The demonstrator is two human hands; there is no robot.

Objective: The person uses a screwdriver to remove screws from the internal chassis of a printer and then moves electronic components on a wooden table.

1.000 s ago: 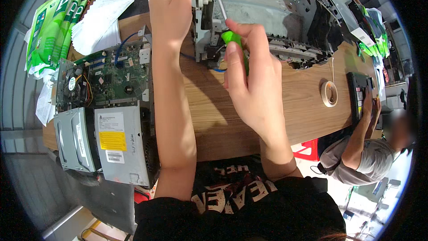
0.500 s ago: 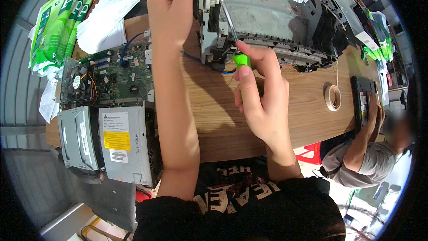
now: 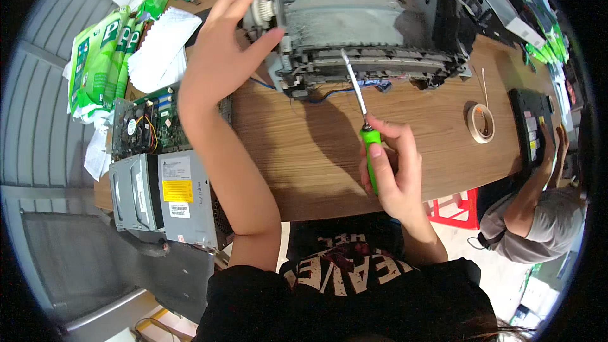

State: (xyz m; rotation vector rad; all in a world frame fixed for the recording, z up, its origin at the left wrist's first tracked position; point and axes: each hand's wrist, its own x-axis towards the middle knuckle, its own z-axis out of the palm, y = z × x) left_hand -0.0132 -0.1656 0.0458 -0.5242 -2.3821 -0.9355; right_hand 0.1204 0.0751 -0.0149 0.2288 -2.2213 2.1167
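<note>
A grey metal printer frame, with a dark row of rollers along its near side, lies across the far part of the table. My left hand grips its left end, fingers behind and thumb in front, beside a white gear. Closer to me, my right hand is closed round the green handle of a screwdriver. Its shaft points away from me, and the tip appears just at the frame's near edge; whether it touches I cannot tell. Blue cable shows under the frame.
At left sit a circuit board with a fan, a metal power supply, papers and green packs. A tape roll lies at right, near a co-worker whose hands are on a black laptop.
The screwdriver has come away from the frame's left end, back toward me and to the right. My left hand now wraps the frame's left end, and the frame has turned somewhat.
</note>
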